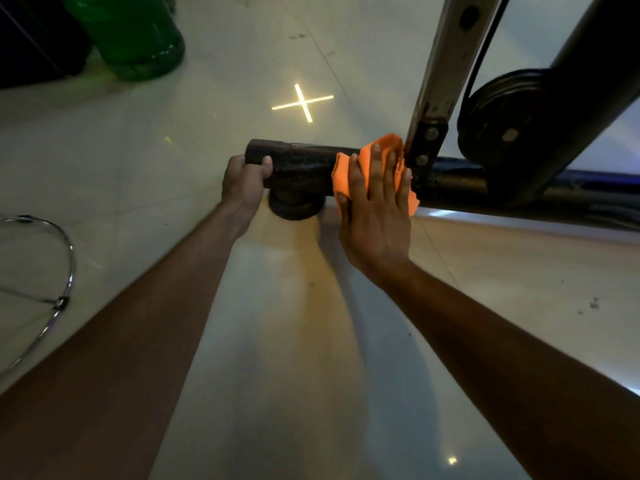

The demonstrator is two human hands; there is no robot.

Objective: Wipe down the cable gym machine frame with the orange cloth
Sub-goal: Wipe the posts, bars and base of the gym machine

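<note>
Two hands share the work. Your left hand (244, 183) curls round the left end of the low bar (298, 166), apparently to brace you. Your right hand (375, 209), fingers straight, presses the cloth (381, 147) flat against the bar beside the upright (446, 60), so it covers a broad patch.

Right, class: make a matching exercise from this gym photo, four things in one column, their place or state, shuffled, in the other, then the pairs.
Things
1. left hand
2. right hand
3. green bottle
4. pulley wheel

Place or state
A. standing on the floor, top left
B. flat, pressing the orange cloth on the base bar
C. gripping the bar's open end
D. mounted beside the bolted upright post

Pairs: 1-C, 2-B, 3-A, 4-D
</note>
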